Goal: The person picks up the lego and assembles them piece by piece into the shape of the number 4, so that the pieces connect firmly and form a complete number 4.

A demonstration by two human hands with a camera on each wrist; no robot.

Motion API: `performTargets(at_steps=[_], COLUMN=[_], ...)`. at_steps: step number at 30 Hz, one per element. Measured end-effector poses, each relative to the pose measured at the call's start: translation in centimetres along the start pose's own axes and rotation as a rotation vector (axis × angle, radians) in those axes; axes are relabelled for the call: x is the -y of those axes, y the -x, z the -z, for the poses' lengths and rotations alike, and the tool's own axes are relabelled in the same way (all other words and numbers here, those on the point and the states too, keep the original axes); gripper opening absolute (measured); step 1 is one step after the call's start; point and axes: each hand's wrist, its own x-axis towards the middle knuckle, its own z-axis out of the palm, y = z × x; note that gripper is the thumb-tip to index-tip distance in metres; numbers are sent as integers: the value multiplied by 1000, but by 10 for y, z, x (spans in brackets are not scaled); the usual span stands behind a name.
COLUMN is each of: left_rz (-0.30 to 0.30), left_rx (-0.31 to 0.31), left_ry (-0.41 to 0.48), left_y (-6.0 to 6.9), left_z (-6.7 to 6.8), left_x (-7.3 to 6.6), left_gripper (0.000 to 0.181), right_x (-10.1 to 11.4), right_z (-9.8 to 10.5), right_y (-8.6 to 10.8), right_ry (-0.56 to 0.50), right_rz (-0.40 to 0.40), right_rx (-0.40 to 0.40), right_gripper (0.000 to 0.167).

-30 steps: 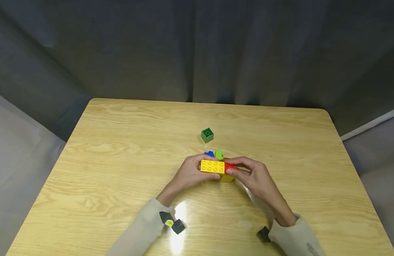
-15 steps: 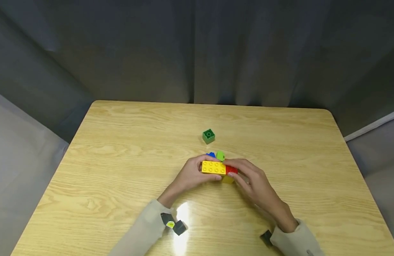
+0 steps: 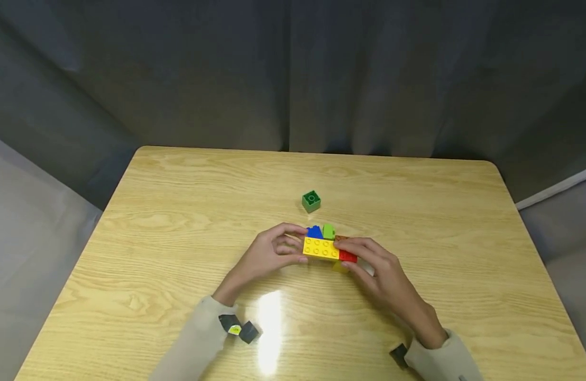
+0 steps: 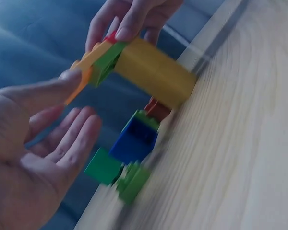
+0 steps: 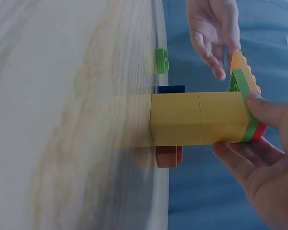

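Observation:
A long yellow brick (image 3: 321, 248) lies beside a red brick (image 3: 348, 256) atop a stack. Under them, a green piece (image 5: 246, 100) rests over a column of yellow blocks (image 5: 199, 119) standing on the table. My right hand (image 3: 388, 280) pinches the red brick end, thumb on one side and fingers on the other; in the right wrist view its thumb (image 5: 266, 110) touches the top. My left hand (image 3: 264, 255) is held just off the yellow brick's left end, its fingers spread and holding nothing. In the left wrist view its thumb (image 4: 48, 93) overlaps that end.
Behind the stack are a blue brick (image 3: 314, 232), a light green brick (image 3: 328, 232) and a partly hidden brown-red brick (image 3: 341, 238). Farther back, a dark green brick (image 3: 311, 201) shows its hollow side. The wooden table (image 3: 202, 201) ends at dark curtains.
My left hand has let go of the yellow brick and moved left, uncovering more of the blue brick. My right hand stays at the red brick, its fingers slightly shifted.

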Motion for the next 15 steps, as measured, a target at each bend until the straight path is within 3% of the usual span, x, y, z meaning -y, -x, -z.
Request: performTargets(at_steps=[4, 10, 15], left_rz=[17, 76, 132], left_rx=[-27, -180, -168], left_ry=[-23, -216, -405], left_y=[8, 10, 7], left_z=[13, 23, 18], left_x=[1, 6, 11], left_gripper=[50, 36, 41], right_x=[0, 0, 0], right_z=[-1, -2, -2], right_y=[0, 1, 2], right_ry=[-2, -1, 2], right_rz=[-2, -1, -8], right_rx=[-3, -10, -8], right_gripper=[48, 48, 47])
